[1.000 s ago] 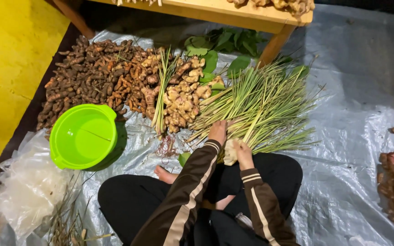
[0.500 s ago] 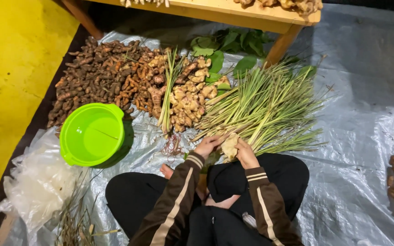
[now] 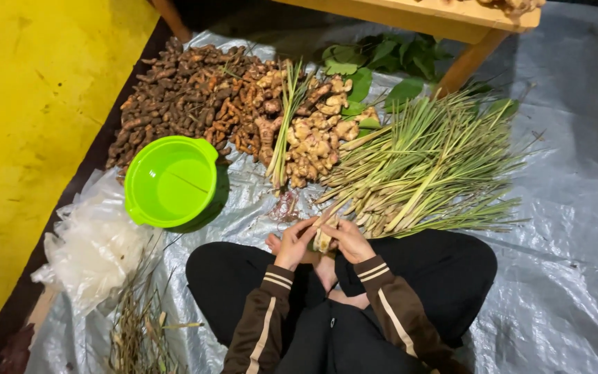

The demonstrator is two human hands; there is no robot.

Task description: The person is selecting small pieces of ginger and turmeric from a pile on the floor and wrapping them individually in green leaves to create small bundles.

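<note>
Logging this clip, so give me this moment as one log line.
left hand: on lemongrass stalk | right hand: same stalk | lemongrass pile ahead | green bowl left

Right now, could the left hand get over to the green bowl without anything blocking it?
Probably yes. The left hand is at a pale stalk piece that both hands are on; between it and the green bowl lies only bare plastic sheet. It would have to let go first.
</note>
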